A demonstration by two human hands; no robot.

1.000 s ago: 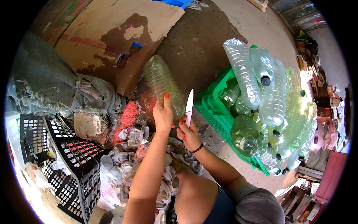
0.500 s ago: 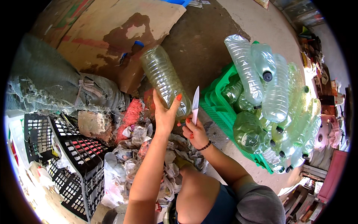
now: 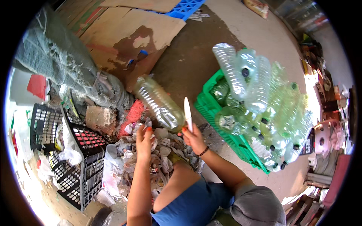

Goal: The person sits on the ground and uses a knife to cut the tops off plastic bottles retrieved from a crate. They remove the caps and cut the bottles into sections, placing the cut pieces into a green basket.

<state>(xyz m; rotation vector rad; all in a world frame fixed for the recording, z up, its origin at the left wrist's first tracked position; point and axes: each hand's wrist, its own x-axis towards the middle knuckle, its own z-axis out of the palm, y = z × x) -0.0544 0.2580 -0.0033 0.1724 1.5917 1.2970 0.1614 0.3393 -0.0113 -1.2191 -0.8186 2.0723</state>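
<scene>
Head view shows your right hand (image 3: 194, 137) closed around the handle of a knife (image 3: 187, 113), with its pale blade standing almost upright and the tip pointing to the far side. Just left of the blade lies a clear plastic bottle (image 3: 159, 102). Its long axis runs diagonally: one end points far and left, toward the stained cardboard (image 3: 128, 41), and the near end comes down right next to your right hand. I cannot tell for sure if your right fingers also hold this near end; it looks to touch them.

Your left hand (image 3: 144, 138) is half open, fingers loosely spread and pointing up, and it holds nothing. It is a little below the bottle and not touching it, above a heap of torn labels (image 3: 162, 158) on the floor.

To the right, a green crate (image 3: 211, 105) is piled with many empty bottles (image 3: 260, 98). To the left stand black plastic crates (image 3: 79, 158), and a grey sack (image 3: 56, 67) lies farther away.
</scene>
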